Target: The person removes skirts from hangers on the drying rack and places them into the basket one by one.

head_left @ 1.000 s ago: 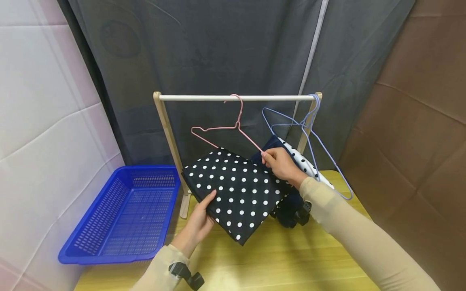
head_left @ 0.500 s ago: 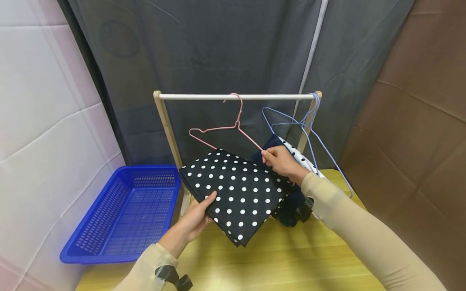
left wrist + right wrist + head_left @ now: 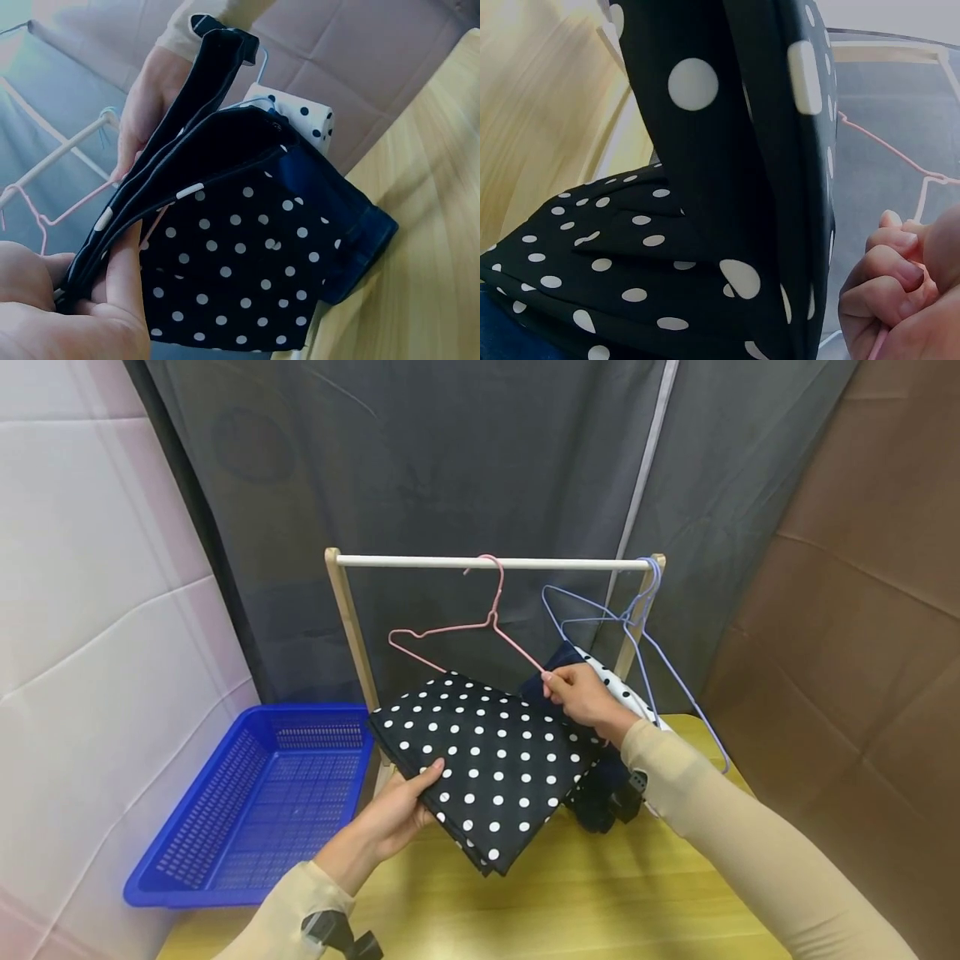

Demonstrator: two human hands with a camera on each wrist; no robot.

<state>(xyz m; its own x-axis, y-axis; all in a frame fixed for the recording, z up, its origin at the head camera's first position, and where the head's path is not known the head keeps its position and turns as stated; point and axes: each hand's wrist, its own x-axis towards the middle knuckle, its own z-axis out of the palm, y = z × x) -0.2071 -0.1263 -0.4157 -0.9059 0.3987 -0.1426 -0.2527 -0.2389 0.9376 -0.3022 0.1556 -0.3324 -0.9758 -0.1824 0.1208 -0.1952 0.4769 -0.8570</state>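
A folded black cloth with white polka dots (image 3: 487, 768) hangs draped over the lower bar of a pink hanger (image 3: 517, 647), whose hook sits on the rack's white rail (image 3: 420, 562). With the thumb on top and fingers beneath, my left hand (image 3: 393, 817) grips the cloth's left edge. My right hand (image 3: 583, 693) pinches the hanger's right arm near its end. In the left wrist view the cloth's layers (image 3: 240, 247) spread apart below the left hand (image 3: 90, 300). The right wrist view has the curled right fingers (image 3: 885, 289) around the pink wire.
At the rack's right end hang blue hangers (image 3: 686, 697) carrying a white dotted cloth (image 3: 618, 692) and a navy garment (image 3: 609, 772), partly behind the right hand. A blue plastic basket (image 3: 225, 897) stands left of the rack on the wooden table (image 3: 465, 910).
My left hand has shifted a little left and down, drawing the cloth's left edge with it. The lower corner now shows separate layers. My right hand stays on the hanger.
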